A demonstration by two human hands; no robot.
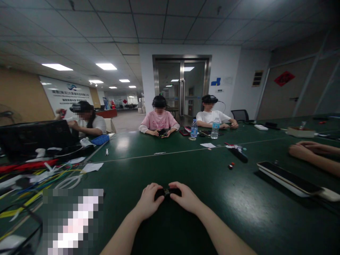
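Between my two hands is a small, dark, elongated object with a greyish middle part point(167, 192), low over or on the green table; whether it touches the surface I cannot tell. My left hand point(148, 201) has its thumb and fingers closed round the left end. On the opposite end, my right hand point(188, 199) grips in the same way, thumb toward me. Fingers cover both ends, so the exact kind of object does not show.
Tangled cables point(53, 180) and a blue basket point(100, 139) lie left. A phone on a white block point(289, 179) is at right, near another person's hands point(302, 150). Water bottles point(215, 128) stand farther back. Several people wearing headsets sit around the green table point(127, 170).
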